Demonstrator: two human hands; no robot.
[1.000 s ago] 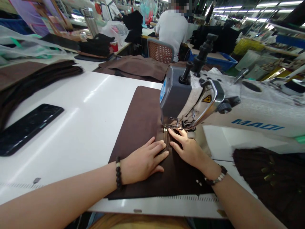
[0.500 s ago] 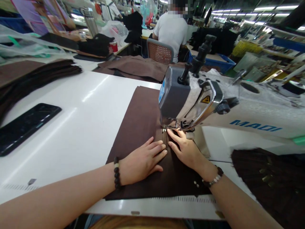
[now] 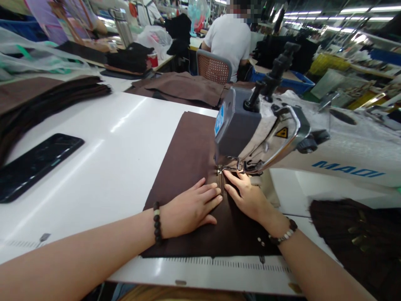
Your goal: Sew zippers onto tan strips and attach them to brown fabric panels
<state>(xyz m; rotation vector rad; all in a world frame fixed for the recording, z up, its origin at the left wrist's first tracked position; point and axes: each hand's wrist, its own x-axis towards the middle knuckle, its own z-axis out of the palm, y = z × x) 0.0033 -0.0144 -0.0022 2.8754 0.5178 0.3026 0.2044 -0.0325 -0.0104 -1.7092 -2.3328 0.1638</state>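
A brown fabric panel [image 3: 178, 163] lies flat on the white table under the head of a sewing machine [image 3: 238, 125]. A narrow zipper-like strip [image 3: 220, 182] runs along the panel to the presser foot [image 3: 219, 169]. My left hand [image 3: 191, 209] rests on the panel with fingers stretched, their tips beside the strip. Across the strip, my right hand [image 3: 247, 194] presses the cloth with spread fingers. Its index fingertip is close to the presser foot. The needle itself is hard to make out.
A black phone [image 3: 40, 165] lies at the left, below a stack of dark brown fabric [image 3: 46, 98]. More brown pieces [image 3: 181, 88] lie beyond the table. Gathered dark fabric [image 3: 354, 238] sits at the right. A person in a white shirt [image 3: 228, 44] sits ahead.
The brown panel has slid slightly away from me under the presser foot, baring more of the ruler marks at the table's front. Both hands keep their flat pose. The view has shifted a little.
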